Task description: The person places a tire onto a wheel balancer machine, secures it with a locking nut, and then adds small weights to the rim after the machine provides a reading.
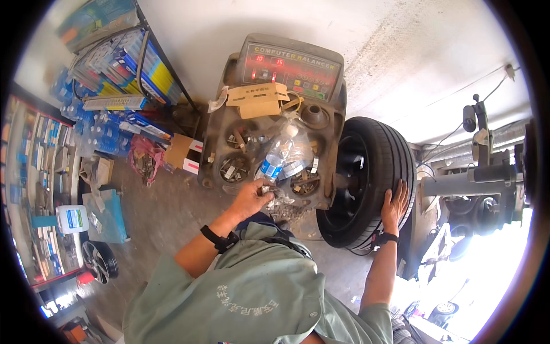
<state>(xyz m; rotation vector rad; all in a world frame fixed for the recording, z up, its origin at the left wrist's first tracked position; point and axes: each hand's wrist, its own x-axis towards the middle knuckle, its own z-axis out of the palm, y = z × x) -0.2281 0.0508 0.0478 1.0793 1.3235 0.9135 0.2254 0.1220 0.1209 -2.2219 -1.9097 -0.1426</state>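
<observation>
My right hand [395,207] lies flat on the tread of a black car tyre [395,155], fingers stretched out. The tyre is on a dark wheel rim [356,172] and stands upright at the right side of a wheel balancer [292,66]. Over the front edge of the balancer's tray, my left hand [252,199] is closed, its fingertips pinched together. Whatever is between them is too small to make out. Crumpled clear plastic [281,196] is beside those fingers. Just beyond them a clear plastic bottle [281,150] with a blue label lies on the tray.
Round tray wells hold small metal pieces [234,168]. An opened cardboard box [258,100] and a dark cone [314,114] sit behind them. Boxes fill a rack [143,63] at left, near packs of water bottles [106,135]. A loose rim [99,261] stands lower left; machinery [475,186] is at right.
</observation>
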